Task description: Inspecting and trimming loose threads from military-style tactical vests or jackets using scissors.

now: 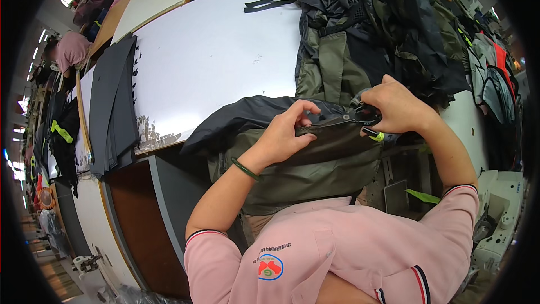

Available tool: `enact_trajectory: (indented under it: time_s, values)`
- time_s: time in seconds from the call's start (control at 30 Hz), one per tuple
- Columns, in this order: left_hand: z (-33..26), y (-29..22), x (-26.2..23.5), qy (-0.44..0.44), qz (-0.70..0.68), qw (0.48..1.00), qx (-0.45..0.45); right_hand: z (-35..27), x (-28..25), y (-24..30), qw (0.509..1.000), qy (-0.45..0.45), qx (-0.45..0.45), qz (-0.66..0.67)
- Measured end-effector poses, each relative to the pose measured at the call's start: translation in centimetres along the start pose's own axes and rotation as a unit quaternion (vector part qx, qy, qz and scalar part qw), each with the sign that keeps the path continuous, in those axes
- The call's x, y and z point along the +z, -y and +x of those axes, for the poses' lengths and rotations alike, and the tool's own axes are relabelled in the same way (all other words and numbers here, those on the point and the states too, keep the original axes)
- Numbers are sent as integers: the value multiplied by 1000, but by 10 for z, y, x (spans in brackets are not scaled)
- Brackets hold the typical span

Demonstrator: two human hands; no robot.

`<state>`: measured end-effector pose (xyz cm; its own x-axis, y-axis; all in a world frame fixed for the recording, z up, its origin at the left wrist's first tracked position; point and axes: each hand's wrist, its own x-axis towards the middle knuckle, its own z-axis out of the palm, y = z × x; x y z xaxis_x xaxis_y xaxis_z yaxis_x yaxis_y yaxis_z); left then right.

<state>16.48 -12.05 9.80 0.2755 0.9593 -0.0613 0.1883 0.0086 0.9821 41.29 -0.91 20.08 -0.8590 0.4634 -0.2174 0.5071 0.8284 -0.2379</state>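
An olive and black fabric bag (pixel 315 163) lies over the table's near edge and hangs down in front of me. My left hand (pixel 284 134) pinches the upper edge of its olive fabric, with thumb and fingers curled close together. To the right, my right hand (pixel 396 108) is closed around what look like dark scissors (pixel 346 117), with a round pivot showing and the blades toward my left hand. Their handles are partly hidden by my fingers. Just below the right hand, a black piece with a yellow-green end (pixel 376 135) sticks out.
A white tabletop (pixel 219 39) spreads beyond the bag. More olive and black bags (pixel 349 50) are heaped at the far right. Dark grey fabric panels (pixel 115 101) drape over the left side. A sewing machine (pixel 498 219) stands at right, and another person (pixel 73 50) is at far left.
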Motion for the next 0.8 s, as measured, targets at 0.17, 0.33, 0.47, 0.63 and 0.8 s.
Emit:
enact_trajectory:
  time_s: [0.17,0.33,0.47,0.63,0.8]
  values:
    - [-4,2,4,-32,10,999,36,0,-5,-5,999,20,8,-42]
    - [-7,1,5,-40,15,998,35,3,-4,-1,999,37,-3,-33]
    - [-8,1,6,-48,17,998,48,3,0,-2,998,43,2,-36]
    - [-8,2,6,-47,18,997,56,1,-1,-1,996,66,21,-47]
    - [-8,0,6,-52,30,996,59,1,-6,0,999,42,-1,-34]
